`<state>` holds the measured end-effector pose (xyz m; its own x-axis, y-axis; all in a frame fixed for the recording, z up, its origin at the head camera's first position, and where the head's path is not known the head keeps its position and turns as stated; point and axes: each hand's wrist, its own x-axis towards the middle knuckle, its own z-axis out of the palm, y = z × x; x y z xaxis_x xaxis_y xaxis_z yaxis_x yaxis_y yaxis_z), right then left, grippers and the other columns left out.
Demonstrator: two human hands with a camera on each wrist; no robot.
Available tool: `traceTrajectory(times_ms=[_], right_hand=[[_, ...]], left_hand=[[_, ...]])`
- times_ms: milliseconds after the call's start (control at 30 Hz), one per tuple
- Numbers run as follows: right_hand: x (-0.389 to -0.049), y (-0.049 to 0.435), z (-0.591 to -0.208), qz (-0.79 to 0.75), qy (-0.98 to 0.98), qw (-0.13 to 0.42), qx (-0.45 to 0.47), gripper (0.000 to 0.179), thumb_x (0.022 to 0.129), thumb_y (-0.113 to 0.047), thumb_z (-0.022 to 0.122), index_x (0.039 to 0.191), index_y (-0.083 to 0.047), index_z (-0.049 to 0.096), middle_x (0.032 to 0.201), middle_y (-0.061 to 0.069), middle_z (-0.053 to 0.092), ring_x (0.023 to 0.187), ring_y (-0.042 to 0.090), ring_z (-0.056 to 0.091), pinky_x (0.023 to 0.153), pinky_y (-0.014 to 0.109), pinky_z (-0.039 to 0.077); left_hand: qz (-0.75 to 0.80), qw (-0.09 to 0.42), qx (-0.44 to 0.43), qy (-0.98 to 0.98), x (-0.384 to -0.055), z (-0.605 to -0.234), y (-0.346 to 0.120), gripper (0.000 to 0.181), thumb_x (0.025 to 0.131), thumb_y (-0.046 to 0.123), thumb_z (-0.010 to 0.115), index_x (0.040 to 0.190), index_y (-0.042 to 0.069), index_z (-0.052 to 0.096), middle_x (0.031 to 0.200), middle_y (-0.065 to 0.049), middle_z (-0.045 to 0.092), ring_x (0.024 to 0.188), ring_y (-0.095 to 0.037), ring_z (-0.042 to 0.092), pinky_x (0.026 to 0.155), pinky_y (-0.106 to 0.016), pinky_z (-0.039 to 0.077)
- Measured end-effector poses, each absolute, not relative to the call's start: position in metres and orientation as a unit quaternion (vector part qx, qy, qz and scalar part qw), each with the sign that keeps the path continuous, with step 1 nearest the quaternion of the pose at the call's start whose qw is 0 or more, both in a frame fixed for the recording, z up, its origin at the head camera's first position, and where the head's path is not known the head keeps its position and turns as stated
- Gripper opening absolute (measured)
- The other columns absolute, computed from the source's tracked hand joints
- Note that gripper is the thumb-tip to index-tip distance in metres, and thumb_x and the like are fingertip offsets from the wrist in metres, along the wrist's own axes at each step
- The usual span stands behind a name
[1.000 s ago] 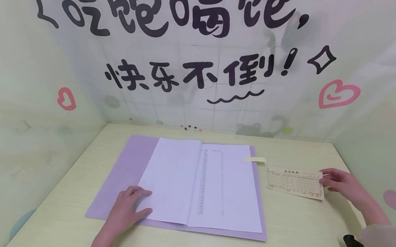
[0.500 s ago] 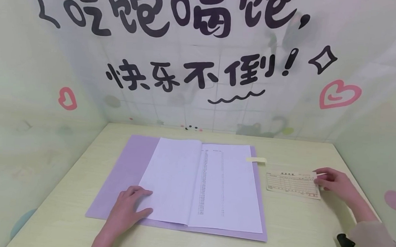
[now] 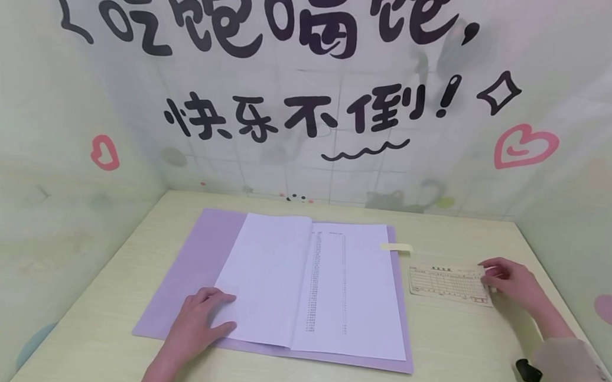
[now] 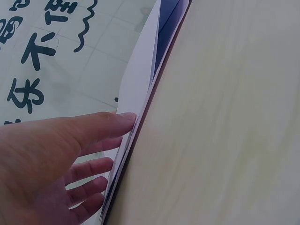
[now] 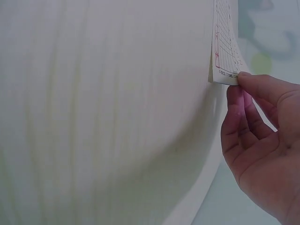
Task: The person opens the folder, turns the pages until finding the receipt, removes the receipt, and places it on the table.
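Note:
A purple folder (image 3: 209, 255) lies open on the table, with a blank white page (image 3: 265, 271) on its left and a printed list page (image 3: 370, 296) on its right. My left hand (image 3: 195, 322) rests on the lower left of the blank page, fingers relaxed and spread; the left wrist view shows the thumb (image 4: 125, 121) by the page edge. At the right, my right hand (image 3: 515, 284) pinches the right end of a receipt slip (image 3: 448, 285) between thumb and fingers. The slip is printed with a ruled grid and lies right of the folder.
A pale yellow strip (image 3: 398, 247) sticks out from the right page's upper edge. Beside the right sleeve (image 3: 573, 369) is a small black piece (image 3: 529, 371). Printed curtains (image 3: 296, 172) close in the light wooden table (image 3: 459, 355) at the back and sides.
The right hand and the receipt slip have shifted slightly left, toward the folder. The left hand and the folder stay where they were.

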<state>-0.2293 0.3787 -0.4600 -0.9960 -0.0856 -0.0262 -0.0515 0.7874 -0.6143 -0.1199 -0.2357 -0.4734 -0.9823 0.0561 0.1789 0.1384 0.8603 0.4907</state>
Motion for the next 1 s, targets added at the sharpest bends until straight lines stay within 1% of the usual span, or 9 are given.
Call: traceTrajectory(times_ms=[100, 333, 567, 767, 867, 1000], right_hand=[[-0.231, 0.377, -0.461, -0.317, 0.947, 0.027, -0.039, 0.036, 0.087, -0.016, 0.064, 0.118, 0.002, 0.056, 0.096, 0.016, 0.064, 0.072, 0.003, 0.053, 0.058, 0.021, 0.048], [-0.233, 0.375, -0.467, -0.297, 0.954, 0.036, -0.029, 0.036, 0.088, -0.017, 0.063, 0.118, 0.003, 0.055, 0.097, 0.018, 0.063, 0.078, 0.011, 0.054, 0.057, 0.020, 0.046], [-0.231, 0.375, -0.468, -0.297, 0.954, 0.035, -0.025, 0.036, 0.089, -0.017, 0.062, 0.118, 0.002, 0.054, 0.095, 0.014, 0.063, 0.071, 0.009, 0.049, 0.056, 0.020, 0.043], [-0.230, 0.376, -0.468, -0.299, 0.953, 0.031, -0.025, 0.036, 0.088, -0.017, 0.063, 0.118, 0.001, 0.055, 0.095, 0.014, 0.063, 0.072, 0.008, 0.050, 0.057, 0.019, 0.044], [-0.230, 0.377, -0.470, -0.295, 0.955, 0.028, -0.024, 0.036, 0.088, -0.015, 0.063, 0.118, 0.001, 0.055, 0.095, 0.013, 0.062, 0.076, 0.011, 0.051, 0.058, 0.019, 0.044], [-0.231, 0.375, -0.473, -0.296, 0.955, 0.028, -0.019, 0.037, 0.087, -0.016, 0.063, 0.120, 0.000, 0.055, 0.098, 0.014, 0.061, 0.085, 0.019, 0.054, 0.061, 0.019, 0.045]], left_hand=[[-0.259, 0.077, -0.050, -0.962, -0.120, -0.474, -0.236, 0.044, 0.071, 0.027, 0.080, 0.112, 0.020, 0.065, 0.117, -0.005, 0.056, 0.103, -0.028, 0.048, 0.088, -0.044, 0.043], [-0.262, 0.077, -0.048, -0.961, -0.120, -0.475, -0.236, 0.044, 0.071, 0.027, 0.080, 0.112, 0.020, 0.065, 0.117, -0.005, 0.056, 0.103, -0.028, 0.048, 0.088, -0.044, 0.043], [-0.261, 0.079, -0.049, -0.961, -0.120, -0.475, -0.236, 0.044, 0.071, 0.026, 0.080, 0.113, 0.021, 0.065, 0.117, -0.004, 0.056, 0.104, -0.028, 0.048, 0.088, -0.044, 0.043], [-0.258, 0.078, -0.049, -0.962, -0.120, -0.474, -0.236, 0.045, 0.071, 0.026, 0.080, 0.113, 0.020, 0.065, 0.117, -0.005, 0.056, 0.104, -0.028, 0.048, 0.088, -0.044, 0.044], [-0.254, 0.073, -0.048, -0.963, -0.121, -0.473, -0.235, 0.045, 0.071, 0.026, 0.080, 0.113, 0.020, 0.065, 0.118, -0.005, 0.056, 0.105, -0.028, 0.048, 0.089, -0.045, 0.044], [-0.248, 0.067, -0.045, -0.965, -0.120, -0.471, -0.234, 0.044, 0.072, 0.027, 0.079, 0.113, 0.020, 0.065, 0.119, -0.006, 0.056, 0.107, -0.031, 0.049, 0.091, -0.047, 0.044]])
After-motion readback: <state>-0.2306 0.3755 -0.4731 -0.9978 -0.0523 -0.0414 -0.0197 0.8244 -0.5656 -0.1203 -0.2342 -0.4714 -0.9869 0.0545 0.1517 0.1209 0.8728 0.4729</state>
